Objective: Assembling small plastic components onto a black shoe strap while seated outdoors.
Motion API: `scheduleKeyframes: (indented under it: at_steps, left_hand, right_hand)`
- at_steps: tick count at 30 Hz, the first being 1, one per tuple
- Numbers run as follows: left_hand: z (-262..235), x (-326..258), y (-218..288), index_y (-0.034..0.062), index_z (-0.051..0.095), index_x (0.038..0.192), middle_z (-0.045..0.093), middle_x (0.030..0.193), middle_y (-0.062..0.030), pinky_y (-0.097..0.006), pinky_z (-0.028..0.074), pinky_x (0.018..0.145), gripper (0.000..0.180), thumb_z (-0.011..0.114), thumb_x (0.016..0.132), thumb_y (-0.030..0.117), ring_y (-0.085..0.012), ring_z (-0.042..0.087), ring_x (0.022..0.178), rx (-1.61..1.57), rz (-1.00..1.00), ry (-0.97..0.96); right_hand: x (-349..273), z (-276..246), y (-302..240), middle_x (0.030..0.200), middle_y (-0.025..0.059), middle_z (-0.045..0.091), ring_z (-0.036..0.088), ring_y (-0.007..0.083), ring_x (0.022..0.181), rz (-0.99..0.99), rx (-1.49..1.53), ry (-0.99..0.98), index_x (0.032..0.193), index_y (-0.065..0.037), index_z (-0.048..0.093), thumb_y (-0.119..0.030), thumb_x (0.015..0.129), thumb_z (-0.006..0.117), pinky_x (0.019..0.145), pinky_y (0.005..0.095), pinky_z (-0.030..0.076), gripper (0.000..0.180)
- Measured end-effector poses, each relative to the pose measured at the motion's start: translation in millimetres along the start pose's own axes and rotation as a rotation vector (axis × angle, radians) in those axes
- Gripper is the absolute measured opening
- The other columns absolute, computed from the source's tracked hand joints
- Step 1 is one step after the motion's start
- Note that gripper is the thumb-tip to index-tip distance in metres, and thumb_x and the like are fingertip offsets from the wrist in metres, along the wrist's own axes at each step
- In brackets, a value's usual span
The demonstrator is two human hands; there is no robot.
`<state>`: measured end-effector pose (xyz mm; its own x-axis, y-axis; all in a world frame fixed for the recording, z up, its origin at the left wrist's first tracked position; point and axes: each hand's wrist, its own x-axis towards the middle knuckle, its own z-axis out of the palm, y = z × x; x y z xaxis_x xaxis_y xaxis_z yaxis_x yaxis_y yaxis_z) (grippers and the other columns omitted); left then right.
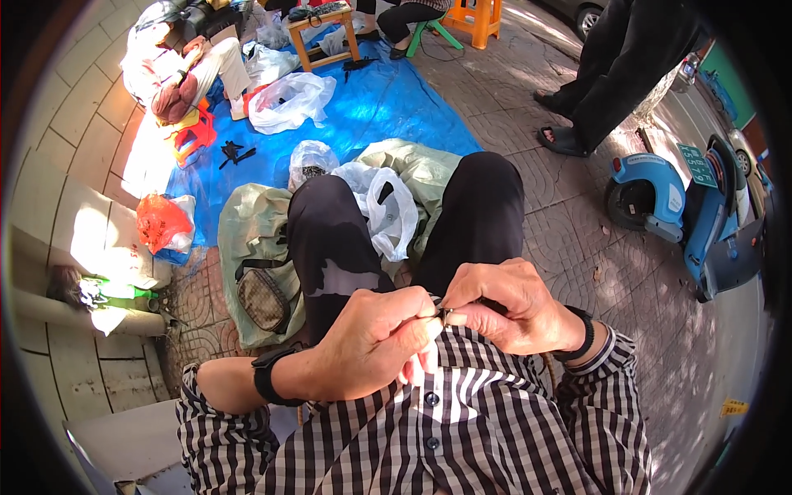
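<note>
In front of my checked shirt, my left hand (371, 340) and my right hand (505, 307) meet at the fingertips. Both pinch a small dark piece (444, 314) between thumb and forefinger; most of it is hidden by the fingers, so its kind does not show. Past the hands, between my knees, a white plastic bag (393, 216) with something black in it rests on a pale green woven sack (421, 159). Beside my left knee, a brown checked pouch (264, 299) with a black strap lies on another green sack (239, 223).
A blue tarp (396, 95) spreads ahead, holding a clear plastic bag (290, 102), small black parts (234, 153) and a wooden stool (322, 37). A seated person (181, 74) is at far left. At right, someone stands in dark trousers (623, 70) near a blue scooter (660, 194).
</note>
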<state>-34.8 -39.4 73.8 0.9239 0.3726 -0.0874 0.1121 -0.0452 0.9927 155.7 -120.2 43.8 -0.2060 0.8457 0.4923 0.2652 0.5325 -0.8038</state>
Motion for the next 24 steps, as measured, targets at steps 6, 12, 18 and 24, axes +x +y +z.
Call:
scheduleKeyframes:
  at_steps: [6, 12, 18, 24]
  left_hand:
    - [-5, 2, 9, -0.0055, 0.053, 0.088, 0.063, 0.068, -0.0149, -0.025, 0.051, 0.047, 0.017, 0.045, 0.093, 0.009, -0.0167, 0.063, 0.054, -0.236, -0.197, -0.066]
    - [-12, 2, 17, -0.0035, 0.054, 0.086, 0.062, 0.067, -0.0111, -0.021, 0.047, 0.046, 0.02, 0.047, 0.094, 0.014, -0.0119, 0.06, 0.052, -0.202, -0.174, -0.075]
    - [-12, 6, 13, -0.0038, 0.053, 0.088, 0.061, 0.067, -0.0101, -0.021, 0.047, 0.046, 0.02, 0.045, 0.095, 0.013, -0.012, 0.06, 0.052, -0.187, -0.133, -0.088]
    - [-14, 5, 14, -0.0037, 0.052, 0.091, 0.061, 0.067, -0.0093, -0.02, 0.047, 0.046, 0.018, 0.043, 0.095, 0.012, -0.011, 0.06, 0.052, -0.147, -0.134, -0.115]
  right_hand:
    - [-2, -3, 3, 0.076, 0.0098, 0.059, 0.06, 0.023, 0.062, -0.084, -0.076, 0.024, 0.088, 0.001, 0.057, -0.008, 0.084, 0.062, 0.052, 0.0301, 0.046, 0.01]
    - [2, -3, -1, 0.08, 0.0096, 0.062, 0.06, 0.0179, 0.061, -0.041, 0.14, 0.074, 0.091, 0.002, 0.059, -0.01, 0.082, 0.065, 0.051, 0.026, 0.045, 0.016]
    - [-2, 1, 3, 0.081, 0.0108, 0.065, 0.058, 0.0131, 0.054, -0.157, -0.088, 0.124, 0.092, 0.002, 0.06, -0.015, 0.083, 0.065, 0.044, 0.0224, 0.042, 0.02]
    - [-7, 10, 7, 0.082, 0.0118, 0.065, 0.062, 0.0157, 0.06, -0.141, -0.084, 0.189, 0.094, 0.002, 0.056, -0.017, 0.083, 0.066, 0.046, 0.0228, 0.044, 0.025]
